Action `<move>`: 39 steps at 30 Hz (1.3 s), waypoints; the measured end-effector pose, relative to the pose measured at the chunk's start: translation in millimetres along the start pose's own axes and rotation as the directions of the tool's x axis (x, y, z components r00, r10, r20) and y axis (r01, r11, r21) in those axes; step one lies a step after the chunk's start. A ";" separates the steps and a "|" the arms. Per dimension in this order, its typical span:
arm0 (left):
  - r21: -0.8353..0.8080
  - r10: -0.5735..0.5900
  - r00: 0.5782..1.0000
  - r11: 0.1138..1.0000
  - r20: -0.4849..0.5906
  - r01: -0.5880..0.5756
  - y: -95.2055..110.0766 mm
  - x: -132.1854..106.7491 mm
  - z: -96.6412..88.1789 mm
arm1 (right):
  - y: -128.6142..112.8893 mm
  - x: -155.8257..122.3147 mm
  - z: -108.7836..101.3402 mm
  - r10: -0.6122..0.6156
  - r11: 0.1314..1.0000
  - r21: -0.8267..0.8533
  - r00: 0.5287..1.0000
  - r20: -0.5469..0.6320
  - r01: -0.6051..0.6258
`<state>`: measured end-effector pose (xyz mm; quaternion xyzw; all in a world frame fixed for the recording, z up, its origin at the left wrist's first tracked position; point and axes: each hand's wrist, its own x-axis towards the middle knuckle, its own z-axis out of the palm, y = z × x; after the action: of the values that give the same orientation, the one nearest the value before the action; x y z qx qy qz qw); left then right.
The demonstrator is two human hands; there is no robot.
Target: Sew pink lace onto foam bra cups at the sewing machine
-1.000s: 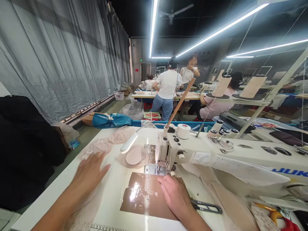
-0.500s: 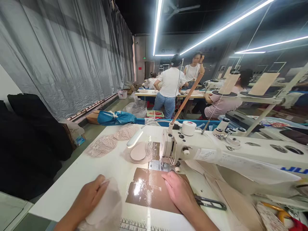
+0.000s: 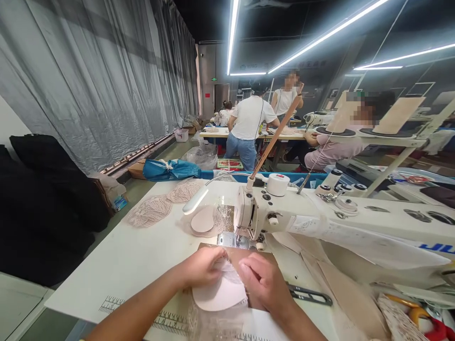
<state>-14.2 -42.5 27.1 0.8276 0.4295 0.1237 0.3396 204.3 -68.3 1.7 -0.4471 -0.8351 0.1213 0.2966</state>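
A pale pink bra cup piece with sheer lace (image 3: 218,293) lies over the brown plate (image 3: 258,299) in front of the sewing machine (image 3: 245,213). My left hand (image 3: 204,267) pinches its upper edge just short of the presser foot (image 3: 240,241). Close by on the right, my right hand (image 3: 261,279) is curled with its fingertips at the lace edge; whether it grips the fabric is hidden. Behind the needle area rests another cup piece on lace (image 3: 203,219). Thread snips (image 3: 309,294) lie right of my right hand.
More lace pieces (image 3: 151,210) lie at the table's far left. A lamp (image 3: 195,201) hangs over the table beside the machine head. Beige fabric (image 3: 341,293) and orange-handled scissors (image 3: 414,312) are at the right. Co-workers stand and sit at tables beyond.
My left hand has brought the cup piece from the left side of the table onto the brown plate before the needle. My right hand has curled its fingers there.
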 end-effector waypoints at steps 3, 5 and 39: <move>-0.007 0.033 0.999 0.999 -0.012 -0.033 -8.4 14.6 -0.6 | -5.0 -0.5 -0.3 -0.096 0.995 0.012 0.991 0.098 0.095; 0.037 0.037 0.997 0.999 -0.061 -0.034 -12.0 22.1 -3.6 | -6.4 -0.6 0.8 -0.112 0.994 0.001 0.983 0.148 0.113; 0.496 0.384 0.922 0.812 -0.058 -0.307 -5.0 18.2 23.4 | 10.3 -1.4 15.2 0.003 0.969 -0.246 1.000 0.030 0.004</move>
<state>5.2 -36.7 4.9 0.9374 0.3138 0.1377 0.0623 202.7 -62.6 -15.7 -0.4783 -0.8481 0.0236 0.2266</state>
